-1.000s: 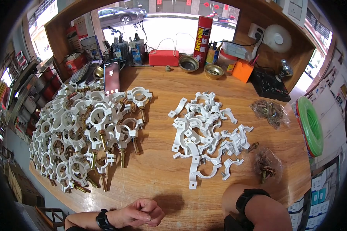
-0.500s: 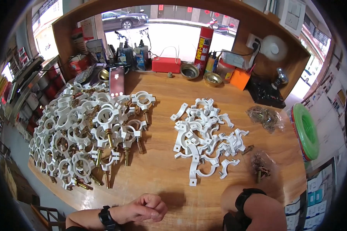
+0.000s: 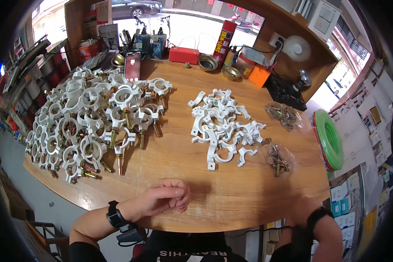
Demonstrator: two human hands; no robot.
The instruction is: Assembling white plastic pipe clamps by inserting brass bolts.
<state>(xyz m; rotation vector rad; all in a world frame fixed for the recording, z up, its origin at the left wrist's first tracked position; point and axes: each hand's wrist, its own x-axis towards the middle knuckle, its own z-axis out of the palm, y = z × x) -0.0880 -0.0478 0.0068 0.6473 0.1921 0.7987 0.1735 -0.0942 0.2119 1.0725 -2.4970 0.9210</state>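
Observation:
My left hand [image 3: 168,196] is closed above the front of the wooden table, fingers curled in with the thumb over them. Whatever it may hold is hidden. At the table's right front edge, my right hand [image 3: 305,208] is blurred, so its fingers cannot be made out. Beyond the left hand lies a heap of white ring-shaped pipe clamps [image 3: 91,150] with brass-coloured bolts attached. Loose white half-clamp pieces [image 3: 225,126] form a smaller pile mid-table. Closest to my right hand is a clear plastic bag of bolts [image 3: 278,160]; a second bag of bolts [image 3: 284,115] lies farther back.
A phone [image 3: 132,66] leans behind the clamp heap. Along the back stand a red box [image 3: 183,55], metal bowls [image 3: 208,63], a red spray can [image 3: 225,43] and an orange box [image 3: 259,75]. A green hose coil [image 3: 329,139] hangs by the right edge.
My right hand has moved to the right, to the table's right front edge. My left hand stays closed. The view has tilted down, so the table sits higher in it.

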